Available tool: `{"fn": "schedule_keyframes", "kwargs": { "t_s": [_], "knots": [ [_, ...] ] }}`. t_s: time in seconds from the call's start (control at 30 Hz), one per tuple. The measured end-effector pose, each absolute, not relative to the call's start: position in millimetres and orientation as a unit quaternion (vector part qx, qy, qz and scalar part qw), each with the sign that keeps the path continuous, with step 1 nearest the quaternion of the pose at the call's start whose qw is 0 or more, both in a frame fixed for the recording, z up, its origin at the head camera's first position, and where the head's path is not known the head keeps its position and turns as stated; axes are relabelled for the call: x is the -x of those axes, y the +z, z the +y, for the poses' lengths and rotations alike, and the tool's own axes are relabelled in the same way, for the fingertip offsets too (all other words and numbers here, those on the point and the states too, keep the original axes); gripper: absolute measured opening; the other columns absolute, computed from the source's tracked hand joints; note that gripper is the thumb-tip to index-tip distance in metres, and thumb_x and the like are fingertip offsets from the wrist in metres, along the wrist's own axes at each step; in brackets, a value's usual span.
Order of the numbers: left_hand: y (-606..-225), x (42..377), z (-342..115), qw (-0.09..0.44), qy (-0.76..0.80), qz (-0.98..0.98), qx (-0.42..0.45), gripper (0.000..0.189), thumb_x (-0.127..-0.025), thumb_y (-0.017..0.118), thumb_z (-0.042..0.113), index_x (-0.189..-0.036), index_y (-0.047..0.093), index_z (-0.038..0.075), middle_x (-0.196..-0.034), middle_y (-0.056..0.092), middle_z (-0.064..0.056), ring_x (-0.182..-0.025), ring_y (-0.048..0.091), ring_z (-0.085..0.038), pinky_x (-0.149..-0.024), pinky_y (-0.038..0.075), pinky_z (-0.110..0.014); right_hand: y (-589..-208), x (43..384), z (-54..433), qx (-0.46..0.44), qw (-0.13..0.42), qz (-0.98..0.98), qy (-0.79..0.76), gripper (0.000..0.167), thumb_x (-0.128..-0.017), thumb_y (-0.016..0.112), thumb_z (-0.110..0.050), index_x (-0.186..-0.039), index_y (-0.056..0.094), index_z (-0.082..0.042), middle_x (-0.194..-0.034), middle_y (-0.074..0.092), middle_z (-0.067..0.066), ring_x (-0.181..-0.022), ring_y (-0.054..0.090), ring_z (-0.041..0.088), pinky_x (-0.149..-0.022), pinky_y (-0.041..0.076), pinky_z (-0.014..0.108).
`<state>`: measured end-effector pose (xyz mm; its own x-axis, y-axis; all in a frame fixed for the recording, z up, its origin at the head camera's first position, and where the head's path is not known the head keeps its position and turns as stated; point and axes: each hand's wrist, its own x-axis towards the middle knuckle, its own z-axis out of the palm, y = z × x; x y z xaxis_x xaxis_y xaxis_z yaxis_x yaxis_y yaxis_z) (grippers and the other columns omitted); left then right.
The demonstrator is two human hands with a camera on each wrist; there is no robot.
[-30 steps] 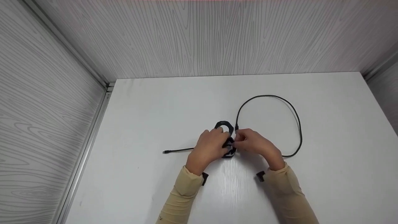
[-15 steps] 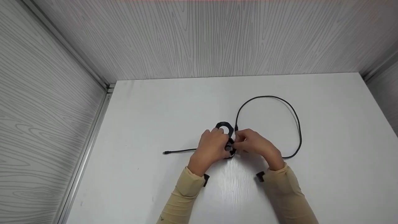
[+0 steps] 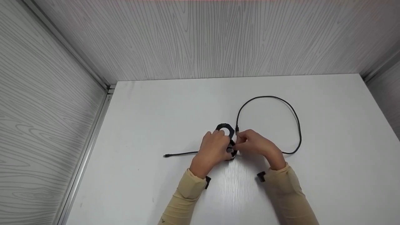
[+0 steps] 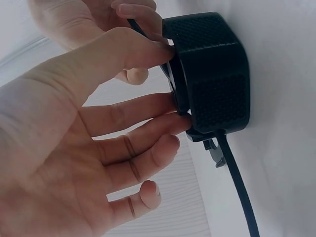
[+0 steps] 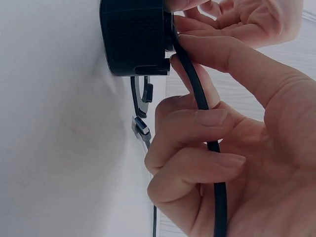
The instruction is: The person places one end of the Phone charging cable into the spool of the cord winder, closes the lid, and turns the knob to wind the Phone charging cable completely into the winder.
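A black, many-sided cable winder (image 4: 219, 74) with textured walls stands on the table, its ring-shaped lid (image 3: 225, 125) swung out on the far side. My left hand (image 3: 211, 151) holds the round inner part of the winder between thumb and fingertips; the last two fingers stay off it. Between thumb and index finger, my right hand (image 3: 257, 145) pinches a black cable (image 5: 198, 94) right at the winder's open face. From there the cable runs down across the palm under the curled fingers. Another length of cable (image 4: 237, 177) leaves the winder's side wall.
On the white table (image 3: 150, 115), the cable makes a wide loop at the right, ending in a USB plug (image 5: 141, 124) near the lid. The other, small plug (image 3: 167, 155) lies to the left. Grey wood-grain panels (image 3: 200, 40) stand behind and at the sides.
My left hand has shifted slightly right and toward me at the winder. The loop's right side has drawn in a little, and the left cable end has slid slightly nearer. The right hand keeps its pinch.
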<state>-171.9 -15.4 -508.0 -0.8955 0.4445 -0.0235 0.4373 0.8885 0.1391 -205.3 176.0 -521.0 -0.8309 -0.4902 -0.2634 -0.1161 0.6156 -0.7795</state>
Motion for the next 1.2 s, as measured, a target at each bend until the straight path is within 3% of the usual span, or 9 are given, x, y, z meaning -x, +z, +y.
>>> {"fn": "schedule_keyframes", "kwargs": {
  "t_s": [0.57, 0.9, 1.2],
  "knots": [
    [-510.5, 165.8, -14.6, -0.006, 0.065, 0.97, -0.235, 0.02, -0.083, 0.085, 0.031, -0.078, 0.076, 0.014, -0.084, 0.066, -0.004, -0.08, 0.063, -0.023, -0.066, 0.041, -0.032, -522.7, 207.6, 178.1, 0.177, 0.258, 0.852, -0.42, 0.018, -0.087, 0.074, -0.01, -0.072, 0.065, -0.006, -0.066, 0.051, -0.009, -0.062, 0.043, 0.009, -0.06, 0.034, 0.024],
    [-507.0, 165.8, -15.4, 0.019, 0.073, 0.967, -0.242, 0.016, -0.086, 0.085, 0.028, -0.088, 0.081, 0.012, -0.089, 0.068, -0.005, -0.085, 0.063, -0.023, -0.072, 0.05, -0.035, -527.7, 212.1, 181.9, 0.174, 0.276, 0.848, -0.417, 0.019, -0.09, 0.074, -0.014, -0.074, 0.065, -0.009, -0.067, 0.052, -0.008, -0.063, 0.045, 0.009, -0.062, 0.036, 0.024],
    [-502.0, 166.3, -14.8, 0.031, 0.058, 0.965, -0.252, 0.013, -0.092, 0.083, 0.025, -0.095, 0.083, 0.012, -0.095, 0.072, -0.007, -0.092, 0.068, -0.025, -0.078, 0.055, -0.038, -530.6, 216.6, 184.3, 0.148, 0.31, 0.838, -0.423, 0.021, -0.092, 0.076, -0.021, -0.075, 0.065, -0.014, -0.066, 0.05, -0.01, -0.058, 0.041, 0.008, -0.056, 0.033, 0.024]
  ]
}}
